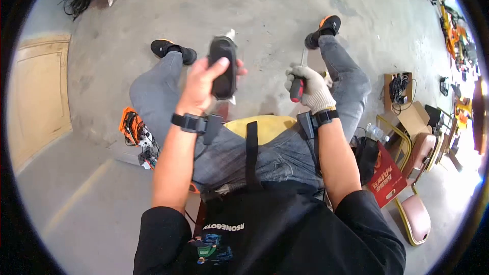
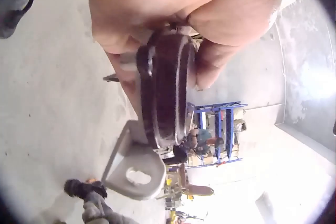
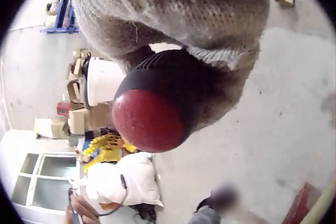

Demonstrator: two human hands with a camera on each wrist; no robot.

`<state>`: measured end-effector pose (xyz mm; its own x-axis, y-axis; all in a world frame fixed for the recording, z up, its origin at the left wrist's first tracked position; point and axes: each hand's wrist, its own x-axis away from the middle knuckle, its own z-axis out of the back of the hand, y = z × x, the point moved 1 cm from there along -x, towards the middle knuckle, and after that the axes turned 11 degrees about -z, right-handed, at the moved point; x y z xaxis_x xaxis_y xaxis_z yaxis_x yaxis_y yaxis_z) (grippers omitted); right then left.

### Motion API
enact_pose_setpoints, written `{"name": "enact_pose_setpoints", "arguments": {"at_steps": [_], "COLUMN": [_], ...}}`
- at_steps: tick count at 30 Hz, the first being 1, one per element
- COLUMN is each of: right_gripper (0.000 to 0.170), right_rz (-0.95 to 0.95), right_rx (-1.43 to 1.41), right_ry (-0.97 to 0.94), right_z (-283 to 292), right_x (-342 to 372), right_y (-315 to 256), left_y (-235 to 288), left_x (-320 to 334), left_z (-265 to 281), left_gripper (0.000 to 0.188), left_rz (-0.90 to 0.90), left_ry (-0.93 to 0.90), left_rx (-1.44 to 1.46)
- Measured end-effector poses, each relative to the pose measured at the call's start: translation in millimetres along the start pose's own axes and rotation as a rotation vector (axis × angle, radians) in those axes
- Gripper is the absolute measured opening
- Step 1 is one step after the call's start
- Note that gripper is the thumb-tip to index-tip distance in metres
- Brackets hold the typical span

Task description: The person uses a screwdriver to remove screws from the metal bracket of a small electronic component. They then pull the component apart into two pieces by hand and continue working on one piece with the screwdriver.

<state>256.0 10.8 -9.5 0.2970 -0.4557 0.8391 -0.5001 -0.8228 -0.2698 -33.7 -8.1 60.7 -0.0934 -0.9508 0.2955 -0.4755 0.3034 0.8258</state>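
My bare left hand (image 1: 199, 85) grips an oblong black part (image 1: 222, 71) with rounded ends, thumb over its face and fingers round the far side. In the left wrist view, a pale bracket (image 2: 139, 174) with a hole projects from one end of the black part (image 2: 168, 87). My right hand (image 1: 313, 89), in a knitted glove, holds a screwdriver (image 1: 297, 90) by its red and black handle, the metal shaft pointing away from me. The handle's rounded red butt (image 3: 149, 121) shows in the right wrist view. Both hands are above my lap, apart from each other.
A yellow surface (image 1: 254, 126) lies between my thighs. Down on the left is an orange case (image 1: 130, 125) with wires and small parts. On the right stand a cardboard box (image 1: 389, 91) of cables, a plastic bottle (image 1: 376, 131), a red box (image 1: 389, 175) and chair parts (image 1: 415, 216).
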Motion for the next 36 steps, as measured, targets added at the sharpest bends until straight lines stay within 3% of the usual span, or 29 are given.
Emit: {"name": "enact_pose_setpoints", "arguments": {"at_steps": [4, 10, 13, 18, 20, 21, 24, 27, 30, 31, 36], "right_gripper": [0.018, 0.022, 0.019, 0.012, 0.022, 0.038, 0.039, 0.036, 0.035, 0.034, 0.032], "right_rz": [-0.079, -0.163, -0.163, -0.234, -0.3, -0.275, -0.293, -0.333, -0.369, -0.369, -0.382], "right_rx": [0.149, 0.184, 0.381, 0.733, 0.88, 0.959, 1.071, 1.032, 1.044, 1.06, 1.031], "right_ry": [0.046, 0.152, 0.278, 0.251, 0.287, 0.365, 0.361, 0.348, 0.303, 0.319, 0.291], "right_z": [5, 7, 6, 41, 41, 53, 66, 70, 68, 67, 67], "right_x": [-20, -48, -63, -119, -128, -139, -154, -158, -167, -167, -166], "right_y": [5, -9, -11, 3, 9, 19, 22, 24, 21, 19, 16], "left_y": [21, 9, 3, 8, 7, 6, 0, 0, -8, -9, -13], "left_x": [-19, -42, -46, -52, -54, -54, -55, -57, -55, -57, -55], "left_z": [13, 34, 36, 33, 33, 34, 37, 36, 44, 40, 46], "left_gripper": [0.033, 0.028, 0.028, 0.031, 0.03, 0.03, 0.029, 0.028, 0.027, 0.015, 0.025], "left_rz": [-0.053, -0.033, -0.002, 0.027, 0.055, 0.063, 0.14, 0.229, 0.199, 0.165, 0.225], "left_ry": [0.06, 0.171, 0.172, 0.215, 0.217, 0.211, 0.211, 0.194, 0.16, 0.232, 0.206], "left_rx": [-0.033, -0.071, 0.001, -0.094, -0.141, -0.187, -0.239, -0.327, -0.403, -0.345, -0.397]}}
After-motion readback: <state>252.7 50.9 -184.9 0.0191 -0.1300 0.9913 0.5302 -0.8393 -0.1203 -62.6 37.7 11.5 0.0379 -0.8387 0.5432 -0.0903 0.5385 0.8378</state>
